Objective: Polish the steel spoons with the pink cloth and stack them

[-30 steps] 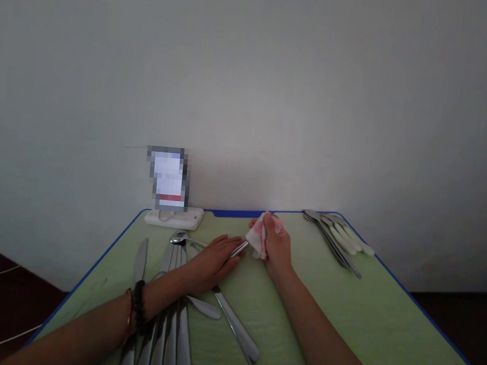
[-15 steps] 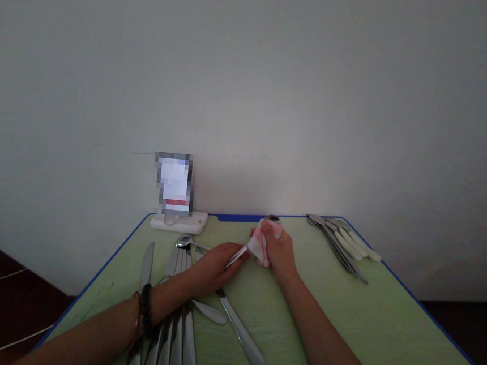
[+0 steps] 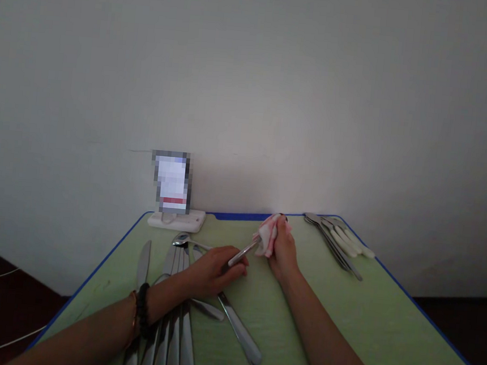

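My left hand (image 3: 217, 270) is closed round the handle of a metal spoon (image 3: 243, 253), which slants up and to the right. A pink and white cloth (image 3: 268, 234) wraps the spoon's far end, and my right hand (image 3: 284, 248) grips it there. The cloth hides nearly all of the spoon's bowl. Under and beside my left forearm lie several metal knives (image 3: 175, 341). Another spoon (image 3: 182, 238) rests just beyond them, and a loose metal handle (image 3: 241, 333) points toward the front right.
At the back right lie several dark metal spoons (image 3: 334, 244) beside cutlery with cream handles (image 3: 351, 240). A lit phone (image 3: 172, 182) leans on a white power bank (image 3: 176, 220) at the back left. The green table (image 3: 341, 327) has a blue edge and meets a wall.
The cloth and my right hand have moved up the spoon, covering the bowl that showed before. More of the handle shows between my hands. The view has shifted slightly.
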A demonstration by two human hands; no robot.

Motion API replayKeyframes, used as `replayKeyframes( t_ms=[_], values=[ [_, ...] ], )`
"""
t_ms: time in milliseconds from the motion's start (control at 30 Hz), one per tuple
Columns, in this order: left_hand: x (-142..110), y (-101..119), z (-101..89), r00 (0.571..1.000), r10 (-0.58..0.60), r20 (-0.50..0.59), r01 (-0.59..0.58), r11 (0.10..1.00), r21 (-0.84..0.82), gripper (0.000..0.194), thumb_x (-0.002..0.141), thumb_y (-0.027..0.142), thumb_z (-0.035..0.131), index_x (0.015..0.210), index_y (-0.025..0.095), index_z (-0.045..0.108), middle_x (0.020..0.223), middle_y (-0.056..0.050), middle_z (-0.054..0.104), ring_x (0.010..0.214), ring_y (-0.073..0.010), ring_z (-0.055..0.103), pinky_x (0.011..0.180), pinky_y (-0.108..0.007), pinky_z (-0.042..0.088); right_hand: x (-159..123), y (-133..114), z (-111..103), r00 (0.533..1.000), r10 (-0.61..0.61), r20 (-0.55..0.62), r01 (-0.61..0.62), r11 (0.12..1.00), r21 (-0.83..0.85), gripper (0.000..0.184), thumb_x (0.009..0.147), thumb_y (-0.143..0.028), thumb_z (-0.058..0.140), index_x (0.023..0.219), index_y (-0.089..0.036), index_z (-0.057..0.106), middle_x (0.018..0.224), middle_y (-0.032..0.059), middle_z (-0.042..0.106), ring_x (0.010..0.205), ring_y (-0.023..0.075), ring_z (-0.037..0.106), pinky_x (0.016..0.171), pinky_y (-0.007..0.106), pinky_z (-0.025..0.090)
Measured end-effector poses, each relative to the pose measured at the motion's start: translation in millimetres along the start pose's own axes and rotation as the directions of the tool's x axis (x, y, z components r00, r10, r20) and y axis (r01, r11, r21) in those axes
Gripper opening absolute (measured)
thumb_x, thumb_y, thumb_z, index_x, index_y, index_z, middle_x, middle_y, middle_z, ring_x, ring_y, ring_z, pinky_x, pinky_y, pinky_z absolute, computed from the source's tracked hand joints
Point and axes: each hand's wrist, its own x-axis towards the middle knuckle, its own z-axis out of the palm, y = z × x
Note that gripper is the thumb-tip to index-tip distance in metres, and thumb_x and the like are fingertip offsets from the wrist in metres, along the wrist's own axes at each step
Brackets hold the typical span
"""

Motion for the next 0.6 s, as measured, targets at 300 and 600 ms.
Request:
replayKeyframes(
  t_ms=[300,600],
  values=[
    [2.8,-7.1,5.9,0.991,-0.112,-0.076,0.106,0.991,-0.083,0.036,0.098,0.034,0.025,0.094,0.018,0.056,0.077,-0.002,0.068,0.077,-0.0154,0.062,0.078,-0.026,0.045,1.7,2.0,-6.9,0.995,0.092,0.043,-0.089,0.994,-0.069,0.042,0.068,-0.062,0.062,0.07,-0.021,0.053,0.053,-0.0025,0.056,0.046,0.0124,0.05,0.045,0.025,0.042],
    [3.8,-12.9,8.6,0.981,-0.196,-0.007,0.196,0.98,-0.04,0.032,0.095,0.034,0.025,0.086,0.019,0.052,0.062,0.002,0.06,0.058,-0.0132,0.056,0.063,-0.024,0.043,0.7,8.5,-4.3,0.985,0.072,0.157,-0.042,0.981,-0.189,0.048,0.07,-0.066,0.056,0.069,-0.018,0.056,0.05,-0.0018,0.057,0.043,0.0111,0.047,0.042,0.023,0.037]
  ],
)
